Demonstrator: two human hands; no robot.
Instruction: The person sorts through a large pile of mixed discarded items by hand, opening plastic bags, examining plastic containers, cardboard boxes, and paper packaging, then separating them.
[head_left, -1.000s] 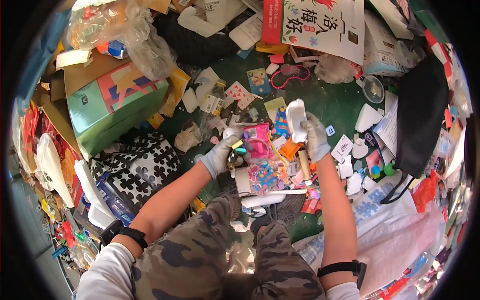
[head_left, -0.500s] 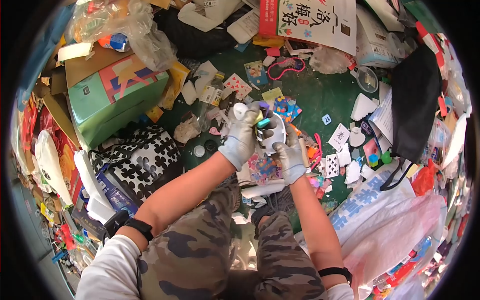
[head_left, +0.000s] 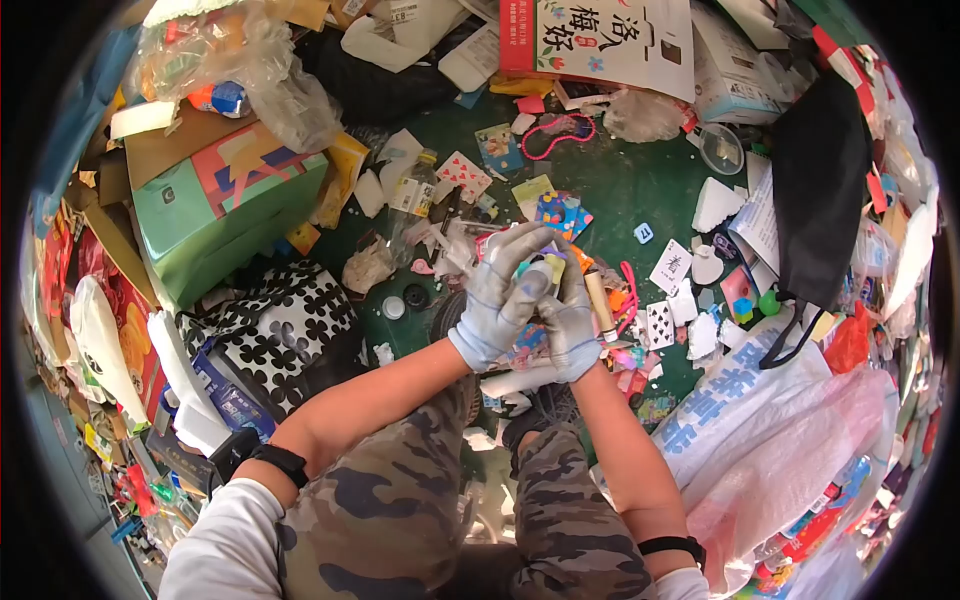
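Note:
Both of my hands wear pale grey-white gloves and meet in front of my knees, over a pile of small odds and ends. My left hand (head_left: 500, 300) curls its fingers over from the left. My right hand (head_left: 571, 320) closes in from the right, its fingers bent upward. A few small coloured bits, yellowish and purple, peek out between the palms, mostly hidden by the fingers. Just right of my right hand lies a tan stick-like tube (head_left: 600, 305). A blue patterned card (head_left: 563, 214) lies beyond the fingertips.
On the left stand a green box (head_left: 230, 225) and a black-and-white clover-patterned bag (head_left: 290, 325). Playing cards (head_left: 464, 176), a pink bead string (head_left: 560, 138) and white foam pieces (head_left: 717, 204) litter the green surface. A black pouch (head_left: 822, 190) and a plastic bag (head_left: 770, 440) lie right.
My hands have drawn together, and my left hand has turned over what they hold. The white cup-like thing and white round piece seen before are now hidden. The view has shifted slightly.

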